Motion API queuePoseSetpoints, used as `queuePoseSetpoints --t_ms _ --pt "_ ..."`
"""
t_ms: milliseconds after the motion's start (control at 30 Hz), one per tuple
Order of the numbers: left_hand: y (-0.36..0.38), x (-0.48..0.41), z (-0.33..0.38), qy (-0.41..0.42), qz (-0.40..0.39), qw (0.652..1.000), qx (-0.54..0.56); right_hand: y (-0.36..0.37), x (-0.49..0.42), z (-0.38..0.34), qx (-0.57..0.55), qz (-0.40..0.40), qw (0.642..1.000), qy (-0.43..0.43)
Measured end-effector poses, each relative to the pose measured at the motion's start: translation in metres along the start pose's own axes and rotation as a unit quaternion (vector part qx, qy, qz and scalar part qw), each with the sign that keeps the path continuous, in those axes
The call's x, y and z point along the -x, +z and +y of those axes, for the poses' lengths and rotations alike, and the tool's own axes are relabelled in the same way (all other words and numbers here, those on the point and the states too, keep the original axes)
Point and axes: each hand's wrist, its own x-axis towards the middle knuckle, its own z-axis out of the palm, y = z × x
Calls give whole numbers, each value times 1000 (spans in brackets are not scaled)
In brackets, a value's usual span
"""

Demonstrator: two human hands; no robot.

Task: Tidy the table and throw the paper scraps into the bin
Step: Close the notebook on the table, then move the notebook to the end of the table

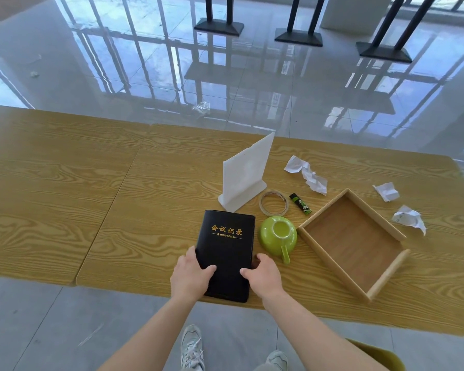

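A black notebook [227, 245] with gold lettering lies flat near the table's front edge. My left hand [189, 274] grips its lower left side and my right hand [263, 274] grips its lower right side, thumbs on the cover. Three crumpled paper scraps lie on the right of the wooden table [65, 196]: a long one [307, 174] at the back, a small one [386, 191] further right, and another [409, 218] beside the tray. No bin is in view.
A green cup [277, 236] lies upside down right of the notebook. An empty wooden tray [354, 245] sits beyond it. A white sign stand [245, 175], a tape ring [274, 203] and a small green-black packet [300, 203] stand behind. Table bases [298, 37] stand on the glossy floor.
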Motion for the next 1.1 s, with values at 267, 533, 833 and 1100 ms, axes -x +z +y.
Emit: queuePoseSetpoints --t_ms 267,533,833,1100 --pt "-7 6 0 -19 -55 985 162 -7 1 3 -130 -32 991 15" --pt "-7 24 4 70 4 982 178 -24 12 -4 -137 -1 989 -64" --pt "0 48 41 204 68 976 31 -73 28 14 -140 29 984 -106" --pt "40 70 108 254 61 965 12 -144 30 53 -153 84 977 -122"
